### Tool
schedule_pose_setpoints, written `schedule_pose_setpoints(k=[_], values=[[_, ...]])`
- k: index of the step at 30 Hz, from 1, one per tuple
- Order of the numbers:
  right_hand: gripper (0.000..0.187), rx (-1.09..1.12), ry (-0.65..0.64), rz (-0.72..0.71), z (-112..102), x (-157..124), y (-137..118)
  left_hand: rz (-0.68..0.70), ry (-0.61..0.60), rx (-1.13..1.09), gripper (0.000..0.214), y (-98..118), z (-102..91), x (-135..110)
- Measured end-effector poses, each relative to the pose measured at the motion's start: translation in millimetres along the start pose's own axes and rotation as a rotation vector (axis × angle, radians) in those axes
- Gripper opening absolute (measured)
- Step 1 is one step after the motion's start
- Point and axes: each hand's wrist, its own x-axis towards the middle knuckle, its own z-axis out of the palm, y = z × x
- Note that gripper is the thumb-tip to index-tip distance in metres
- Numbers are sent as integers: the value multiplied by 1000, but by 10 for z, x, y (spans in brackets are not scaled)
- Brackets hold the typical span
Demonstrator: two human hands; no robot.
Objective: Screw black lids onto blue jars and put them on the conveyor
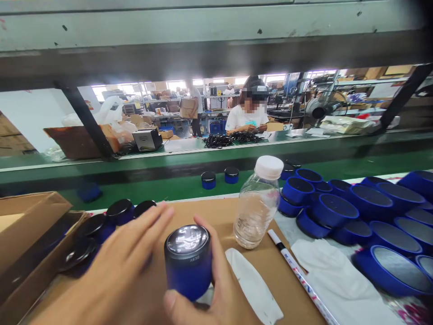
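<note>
My right hand (199, 293) holds a frosted blue jar (188, 275) with a glossy black lid, thumb low on its side and a finger at its far side. My left hand (115, 262) lies open and empty just left of the jar, its fingertips reaching toward several black-lidded jars (101, 223) standing by a cardboard box (30, 234). To the right stand a clear plastic bottle (257, 212) with a white cap and a marker pen (297, 275). A white cloth strip (252, 284) lies below the bottle, partly behind my right hand.
A brown cardboard sheet (223, 221) covers the bench. Many open blue lids or rings (338, 212) are piled at right. Two dark-lidded blue jars (219, 176) stand on a green conveyor belt (142, 194). Beyond it, a co-worker (246, 117) sits at black cable bundles (218, 141).
</note>
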Motion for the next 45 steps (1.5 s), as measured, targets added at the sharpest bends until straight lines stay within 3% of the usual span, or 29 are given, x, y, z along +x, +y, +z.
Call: schedule_pose_setpoints(k=[2, 4, 7, 11, 16, 20, 24, 26, 28, 30, 32, 34, 37, 40, 45], values=[[92, 51, -57, -39, 9, -10, 40, 60, 132, -101, 60, 211, 35, -48], [92, 121, -144, -47, 8, -21, 60, 49, 146, -179, 56, 309, 110, -94], [84, 227, -290, -46, -26, -21, 70, 5, 138, -166, 57, 311, 171, -180], [70, 356, -411, -61, -76, 3, 108, 85, 236, -42, 60, 298, 136, -245], [69, 273, -329, 29, -74, 15, 61, 95, 303, 92, 64, 330, 135, -139], [70, 227, -201, 166, -75, 30, -89, 181, 259, 231, 65, 307, 192, -52], [91, 246, -225, 354, -133, 76, -114, 133, 274, 109, 66, 256, 272, -118], [95, 319, -246, 337, -176, 115, -64, 37, 215, 12, 60, 245, 291, -186], [79, 386, -221, 239, -216, 161, -9, 0, 178, -11, 56, 266, 288, -245], [50, 364, -132, 157, -240, 198, 23, -17, 195, -29, 53, 325, 279, -288], [32, 245, -6, 104, -241, 205, 26, -86, 222, -107, 47, 405, 278, -325], [19, 62, 112, -55, -218, 172, 24, -221, 227, -237, 39, 473, 289, -369], [17, -273, 228, -542, -159, 83, 62, -369, 203, -409, 34, 498, 307, -458], [31, -591, 232, -962, -128, 30, 131, -405, 163, -514, 38, 433, 288, -531], [16, -917, 171, -1231, -158, -19, 192, -420, 29, -573, 37, 340, 160, -505]])
